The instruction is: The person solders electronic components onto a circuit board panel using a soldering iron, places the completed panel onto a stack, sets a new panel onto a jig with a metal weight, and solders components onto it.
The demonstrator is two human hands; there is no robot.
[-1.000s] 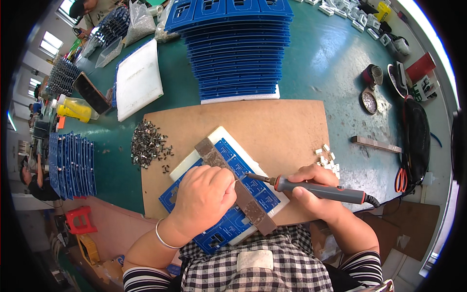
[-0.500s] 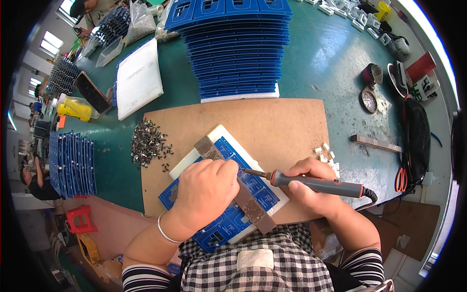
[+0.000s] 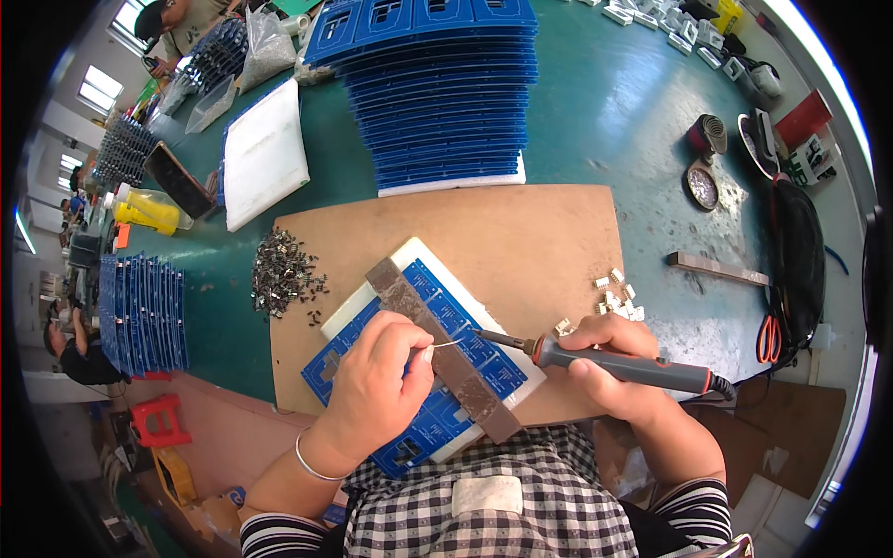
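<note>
A blue circuit board panel [image 3: 431, 420] rests aslant on a white foam pad [image 3: 412, 249], with a brown metal bar [image 3: 473, 391] lying across it. My right hand [image 3: 609, 365] grips a grey soldering iron [image 3: 642, 370] like a pen, its dark tip over the board's upper right part. Between the thumb and forefinger of my left hand [image 3: 383, 372] is a thin strand of solder wire [image 3: 448, 344], its end pointing toward the iron's tip. The left hand is above the bar and board.
A brown work board [image 3: 521, 242] lies under everything. Small black components [image 3: 284, 270] are heaped at its left, white connectors [image 3: 619, 299] at its right. Behind stands a tall stack of blue boards [image 3: 442, 112]. A metal bar [image 3: 718, 270] and an iron stand [image 3: 704, 172] sit to the right.
My right hand has drawn the iron slightly right and down. My left hand has turned and lowered, so the solder wire now shows. The view has shifted a little.
</note>
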